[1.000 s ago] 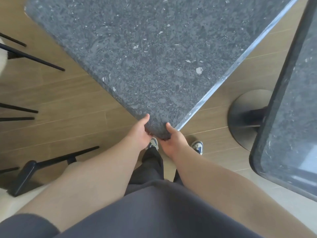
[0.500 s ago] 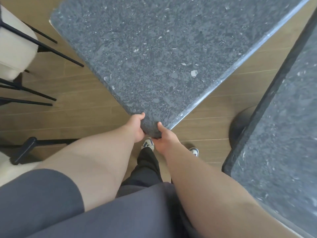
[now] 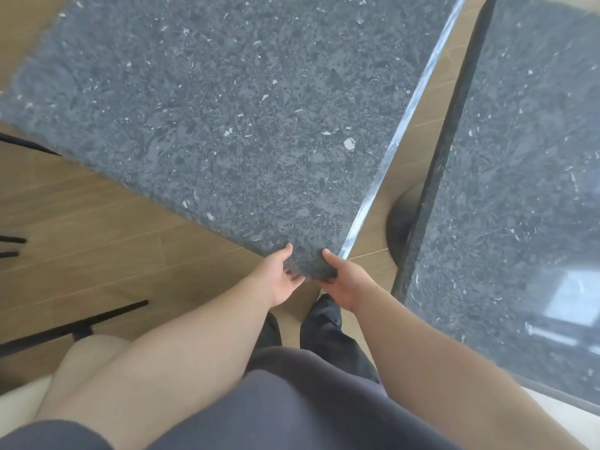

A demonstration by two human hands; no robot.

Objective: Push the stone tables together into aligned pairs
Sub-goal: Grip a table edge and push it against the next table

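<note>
A dark speckled stone table (image 3: 227, 118) fills the upper middle of the head view, its near corner pointing at me. My left hand (image 3: 278, 277) grips that corner from the left, thumb on top. My right hand (image 3: 341, 278) grips the same corner from the right. A second stone table (image 3: 519, 196) stands at the right, its dark long edge nearly parallel to the first table's shiny right edge. A narrow strip of wooden floor (image 3: 425, 125) separates the two tops.
The second table's round dark base (image 3: 401, 222) shows in the gap on the floor. Black chair legs (image 3: 74, 326) and a pale seat cushion (image 3: 19, 401) lie at the lower left. My dark trouser legs stand just below the gripped corner.
The gripped table has swung toward the right-hand table, so the gap between them is narrower and the edges more parallel. Both hands keep their hold on the corner.
</note>
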